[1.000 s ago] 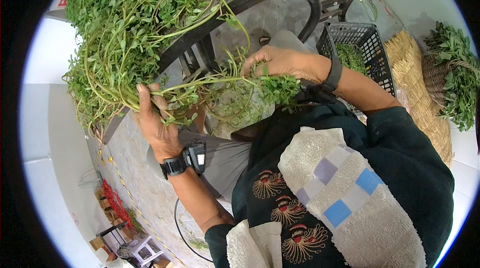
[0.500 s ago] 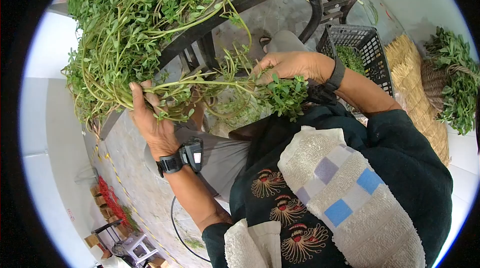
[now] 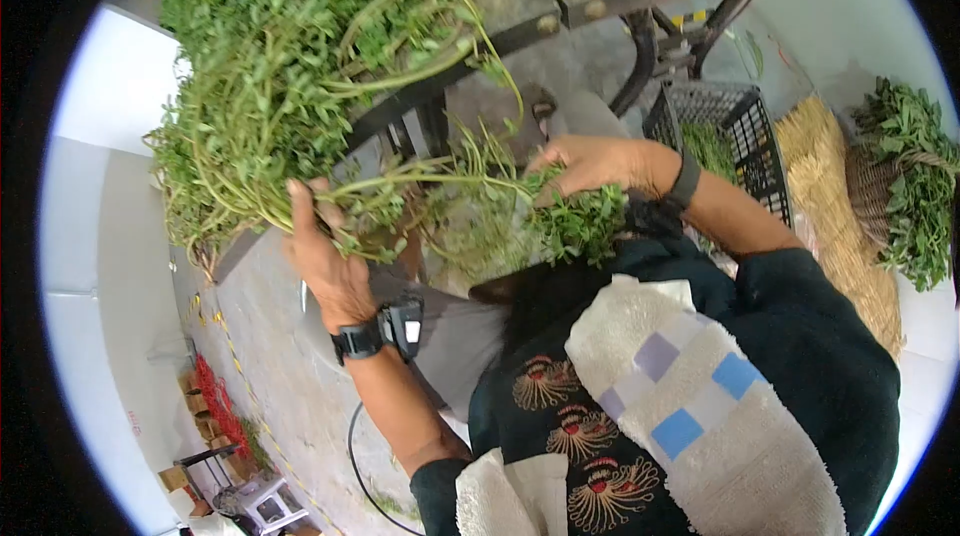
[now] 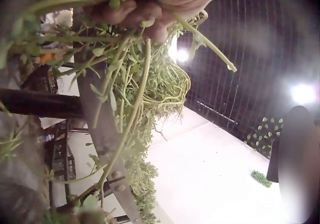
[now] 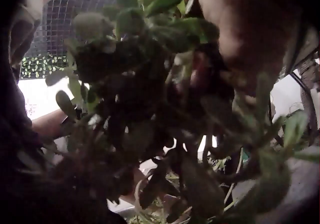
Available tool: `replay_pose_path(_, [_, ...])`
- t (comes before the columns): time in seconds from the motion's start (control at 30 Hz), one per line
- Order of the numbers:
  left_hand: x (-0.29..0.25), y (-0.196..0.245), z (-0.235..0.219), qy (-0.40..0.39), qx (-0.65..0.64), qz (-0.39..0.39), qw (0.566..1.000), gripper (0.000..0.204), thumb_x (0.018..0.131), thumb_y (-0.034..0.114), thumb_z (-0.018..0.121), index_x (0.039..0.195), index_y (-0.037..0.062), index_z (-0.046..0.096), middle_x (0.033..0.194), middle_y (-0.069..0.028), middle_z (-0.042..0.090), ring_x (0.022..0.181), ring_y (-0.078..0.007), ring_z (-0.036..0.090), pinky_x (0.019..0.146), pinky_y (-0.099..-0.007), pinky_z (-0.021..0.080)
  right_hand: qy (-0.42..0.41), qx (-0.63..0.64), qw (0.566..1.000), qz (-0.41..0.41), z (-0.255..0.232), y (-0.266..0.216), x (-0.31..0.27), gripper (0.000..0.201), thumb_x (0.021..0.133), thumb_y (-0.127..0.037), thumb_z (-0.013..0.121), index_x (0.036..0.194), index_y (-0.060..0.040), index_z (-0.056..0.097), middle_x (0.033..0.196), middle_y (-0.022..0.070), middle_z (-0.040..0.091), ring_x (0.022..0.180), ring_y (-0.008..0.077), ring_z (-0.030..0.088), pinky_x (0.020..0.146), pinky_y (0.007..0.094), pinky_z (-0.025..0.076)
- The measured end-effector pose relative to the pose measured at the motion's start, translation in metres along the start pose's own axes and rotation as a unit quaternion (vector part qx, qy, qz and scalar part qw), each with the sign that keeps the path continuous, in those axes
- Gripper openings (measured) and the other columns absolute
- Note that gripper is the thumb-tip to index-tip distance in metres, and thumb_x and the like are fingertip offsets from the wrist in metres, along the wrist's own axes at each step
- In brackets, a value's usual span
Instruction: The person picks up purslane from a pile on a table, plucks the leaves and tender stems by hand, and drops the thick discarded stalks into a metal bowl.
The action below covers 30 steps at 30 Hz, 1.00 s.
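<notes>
My left hand (image 3: 328,261) grips a bundle of long pale green purslane stems near the table edge, thumb on top. In the left wrist view, its curled fingers (image 4: 117,13) close round the stems, and loose ends hang below. Stretched between both hands are the held purslane stems (image 3: 430,176). To the right, my right hand (image 3: 598,168) pinches them close to their leafy tops (image 3: 580,226), which droop under the palm. Dark leaves (image 5: 150,58) fill most of the right wrist view and hide the right fingertips. A big heap of purslane (image 3: 260,86) lies beyond the left hand.
The heap spills over the rim of a curved wooden table (image 3: 590,11). A black plastic crate (image 3: 765,151) with greens inside stands on the floor at right, beside a straw bundle (image 3: 815,206) and a wicker basket (image 3: 868,186). Loose greens (image 3: 480,236) lie below the hands.
My right hand has slid a little to the right along the stems toward the leafy tops, farther from the left hand. The left hand keeps its grip. The head view has shifted slightly.
</notes>
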<state>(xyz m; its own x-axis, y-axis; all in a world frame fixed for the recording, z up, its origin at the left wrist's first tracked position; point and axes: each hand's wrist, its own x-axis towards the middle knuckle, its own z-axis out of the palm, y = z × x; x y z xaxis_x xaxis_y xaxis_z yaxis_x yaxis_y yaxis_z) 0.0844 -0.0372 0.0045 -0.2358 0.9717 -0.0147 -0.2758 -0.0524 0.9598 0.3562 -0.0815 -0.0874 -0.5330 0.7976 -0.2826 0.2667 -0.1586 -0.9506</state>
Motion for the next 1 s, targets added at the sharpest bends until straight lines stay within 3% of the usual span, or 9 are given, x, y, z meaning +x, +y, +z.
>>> replay_pose_path(0.13, [0.005,-0.005,-0.006,-0.016,0.046,0.044,0.998,0.031,0.089,0.032,0.058,0.082,0.0016,0.059,0.055,-0.0006,0.048,0.045,-0.0073,0.040,0.041,-0.0210,0.030,0.067,0.080,0.994,-0.019,-0.010,0.002,-0.011,0.060,0.076,-0.026,0.070,0.117,0.0128,0.050,0.108,0.0113,0.060,0.092,0.0166,0.054,0.082,0.0273,0.043])
replay_pose_path(0.17, [0.008,-0.006,-0.015,-0.062,0.039,0.018,0.997,0.028,0.089,0.030,0.058,0.083,0.0025,0.058,0.061,-0.0026,0.053,0.046,-0.0072,0.042,0.041,-0.0210,0.031,0.083,0.089,0.993,-0.011,-0.012,-0.001,-0.016,0.052,0.078,-0.020,0.066,0.118,0.0112,0.051,0.102,0.0075,0.061,0.086,0.0125,0.054,0.078,0.0247,0.043])
replay_pose_path(0.27, [0.007,-0.008,-0.012,-0.052,0.045,0.019,0.997,0.024,0.089,0.027,0.059,0.086,0.0031,0.057,0.068,-0.0040,0.057,0.046,-0.0070,0.044,0.040,-0.0208,0.032,0.112,0.139,0.983,-0.033,-0.017,0.021,-0.011,0.044,0.079,-0.013,0.061,0.116,0.0102,0.053,0.094,0.0035,0.062,0.079,0.0073,0.053,0.072,0.0217,0.043])
replay_pose_path(0.43, [0.003,-0.008,-0.009,-0.074,0.055,0.033,0.995,0.024,0.089,0.026,0.059,0.083,0.0033,0.057,0.068,-0.0041,0.058,0.045,-0.0067,0.044,0.039,-0.0201,0.031,0.176,0.103,0.974,-0.098,-0.007,0.009,-0.011,0.027,0.077,0.004,0.047,0.096,-0.0012,0.066,0.084,-0.0032,0.062,0.071,0.0042,0.050,0.064,0.0194,0.041])
replay_pose_path(0.57, [0.010,-0.002,-0.023,-0.093,0.030,0.028,0.995,0.028,0.089,0.031,0.059,0.081,0.0039,0.058,0.067,-0.0047,0.060,0.045,-0.0061,0.044,0.039,-0.0199,0.028,0.193,0.027,0.974,-0.113,-0.040,0.047,-0.010,0.021,0.081,0.000,0.050,0.095,0.0006,0.065,0.086,0.0010,0.063,0.079,0.0091,0.054,0.073,0.0243,0.043])
replay_pose_path(0.63, [0.003,0.001,-0.015,-0.087,0.055,0.045,0.994,0.028,0.088,0.031,0.060,0.080,0.0040,0.059,0.066,-0.0041,0.060,0.044,-0.0063,0.044,0.039,-0.0201,0.029,0.253,0.126,0.955,-0.091,-0.044,0.038,-0.023,0.014,0.085,-0.006,0.056,0.092,-0.0009,0.066,0.089,0.0027,0.064,0.085,0.0108,0.056,0.077,0.0253,0.044])
replay_pose_path(0.73, [0.000,-0.004,-0.015,-0.097,0.087,0.029,0.991,0.026,0.085,0.029,0.064,0.080,0.0040,0.060,0.065,-0.0029,0.060,0.045,-0.0066,0.046,0.039,-0.0200,0.030,0.308,0.104,0.944,-0.051,-0.037,0.012,-0.034,0.017,0.084,-0.015,0.063,0.093,-0.0008,0.066,0.095,0.0030,0.064,0.090,0.0111,0.056,0.080,0.0256,0.044])
replay_pose_path(0.9, [0.000,-0.007,-0.013,-0.140,0.107,0.020,0.984,0.022,0.083,0.025,0.067,0.083,0.0044,0.060,0.069,-0.0036,0.062,0.050,-0.0071,0.050,0.041,-0.0200,0.033,0.331,0.061,0.941,-0.031,-0.039,-0.003,-0.009,0.026,0.082,-0.020,0.067,0.100,-0.0015,0.066,0.102,0.0064,0.064,0.090,0.0116,0.056,0.081,0.0258,0.044])
replay_pose_path(1.0, [-0.002,-0.007,-0.012,-0.144,0.113,-0.001,0.983,0.022,0.083,0.026,0.067,0.082,0.0048,0.061,0.069,-0.0035,0.062,0.051,-0.0075,0.051,0.042,-0.0204,0.034,0.319,0.065,0.943,-0.070,-0.038,-0.013,0.015,0.027,0.080,-0.022,0.069,0.098,-0.0020,0.065,0.097,0.0067,0.064,0.087,0.0108,0.055,0.078,0.0258,0.045])
